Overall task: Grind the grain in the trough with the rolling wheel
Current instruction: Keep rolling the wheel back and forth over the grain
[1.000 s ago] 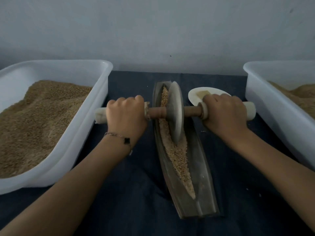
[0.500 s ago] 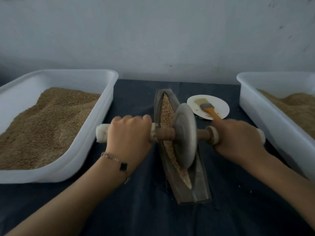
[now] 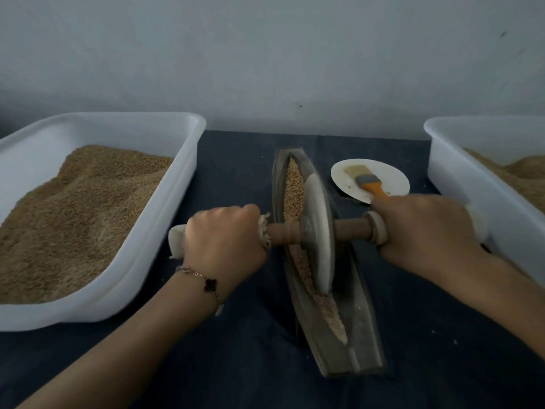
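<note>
The rolling wheel point(image 3: 318, 234) stands in the middle of the trough point(image 3: 351, 343) on the dark worktop point(image 3: 236, 364). The left hand point(image 3: 224, 246) and the right hand point(image 3: 424, 231) each wrap tight around one end of its handle. The grain point(image 3: 295, 187) at the far end looks whole, and near the close end it looks more crushed and powdery. So I think the grinding is partly done, with more rolls needed

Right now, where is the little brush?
In the head view, the brush lies on the small white plate, right of the trough and just beyond the right hand, near the right-hand tub.
</note>
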